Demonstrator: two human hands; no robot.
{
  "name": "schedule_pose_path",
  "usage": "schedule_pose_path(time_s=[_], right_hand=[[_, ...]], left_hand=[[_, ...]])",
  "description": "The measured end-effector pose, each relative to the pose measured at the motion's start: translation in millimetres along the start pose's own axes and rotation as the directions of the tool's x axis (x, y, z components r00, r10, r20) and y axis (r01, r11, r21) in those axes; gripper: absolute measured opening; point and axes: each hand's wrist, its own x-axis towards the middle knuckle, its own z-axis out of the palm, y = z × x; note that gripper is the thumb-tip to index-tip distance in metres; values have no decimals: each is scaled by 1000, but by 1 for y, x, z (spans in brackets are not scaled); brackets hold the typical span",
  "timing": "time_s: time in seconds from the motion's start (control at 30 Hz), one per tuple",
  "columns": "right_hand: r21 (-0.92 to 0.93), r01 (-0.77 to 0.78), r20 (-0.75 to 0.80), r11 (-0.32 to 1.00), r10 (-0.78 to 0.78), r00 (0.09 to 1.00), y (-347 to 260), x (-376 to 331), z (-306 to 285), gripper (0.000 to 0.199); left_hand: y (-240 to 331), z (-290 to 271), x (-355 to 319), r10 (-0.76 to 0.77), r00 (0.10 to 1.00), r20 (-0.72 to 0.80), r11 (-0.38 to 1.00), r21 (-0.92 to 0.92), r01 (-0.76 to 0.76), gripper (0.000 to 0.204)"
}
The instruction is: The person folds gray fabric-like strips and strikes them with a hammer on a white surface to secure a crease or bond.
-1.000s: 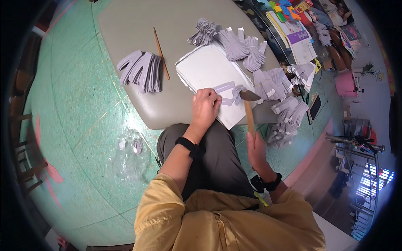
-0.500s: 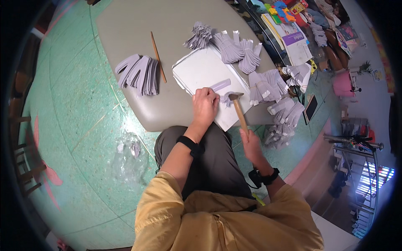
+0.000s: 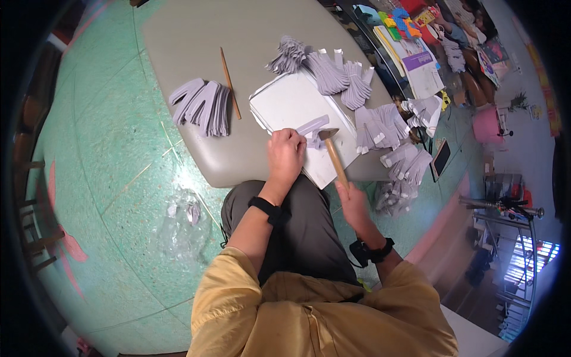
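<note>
Two hands of yours share the white board [image 3: 291,102], which lies flat on the padded bench [image 3: 189,44], close against your knees, probably so that the work sits within easy reach on a firmer face than the cushion. Your left hand [image 3: 286,156] has its fingers bunched together, gripping the near end of a lilac-grey folded strip [image 3: 314,124] that lies on the board; held there, the strip likely can't skid, and your fingertips sit to one side of the steel head. Your right hand [image 3: 353,207] is wrapped round the lower handle of the claw-less hammer [image 3: 336,160], a grip that leaves the head free to swing. That head is at the strip's lower part; whether they touch, you can't tell from above.

A fanned stack of strips [image 3: 206,110] lies left of the board, beside a thin wooden stick [image 3: 230,83], perhaps to be near your left hand. More strip bundles [image 3: 328,72] line the board's far right side, leaving its middle to you.
</note>
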Motion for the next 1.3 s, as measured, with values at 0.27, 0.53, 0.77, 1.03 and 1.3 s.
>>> schedule_pose_path(time_s=[0.27, 0.53, 0.77, 1.03, 1.3], right_hand=[[-10, -31, -1, 999, 31, 1000, 7, -3, 15, 39], [139, -5, 6, 990, 4, 1000, -30, -13, -3, 39], [-21, 3, 78, 1000, -1, 997, -24, 3, 3, 39], [21, -2, 82, 1000, 1, 997, -25, 18, 4, 42], [33, -41, 77, 999, 39, 996, -10, 26, 19, 43]], left_hand=[[-6, -6, -2, 10, 997, -81, 1000, 1, -10, 12], [-14, -16, -5, -99, 993, -59, 995, 21, 100, 14], [-13, -14, -5, -101, 994, -45, 994, 33, 103, 14], [-11, -15, -6, -124, 992, -24, 992, 20, 124, 14], [-17, -11, -5, -113, 990, -89, 987, -127, 101, 13]])
